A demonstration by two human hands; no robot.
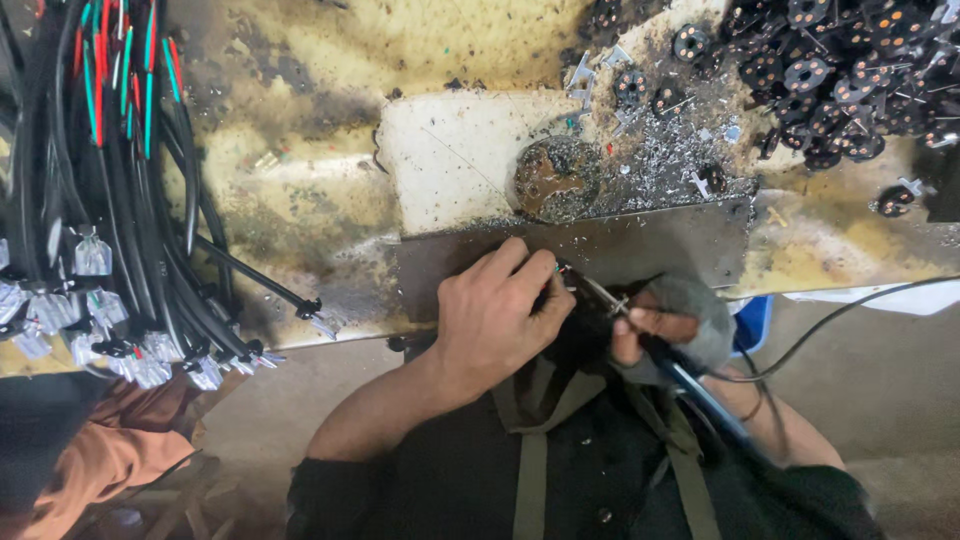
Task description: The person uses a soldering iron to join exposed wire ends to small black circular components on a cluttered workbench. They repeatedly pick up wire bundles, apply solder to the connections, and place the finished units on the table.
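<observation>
My left hand (500,310) is closed around a small black part with thin wires (562,275) at the near edge of a grey metal plate (660,245). My right hand (650,330), partly wrapped in a grey cloth, grips a soldering iron (690,385) whose metal tip (600,295) touches the part. The iron's black cord (830,325) runs off to the right. Both hands work close together over my lap.
A bundle of black cables with red and green wires and white clips (110,250) lies at the left. A heap of black round connectors (840,80) sits at the upper right. A round solder-crusted disc (555,180) and metal scraps lie on the stained yellow bench (300,120).
</observation>
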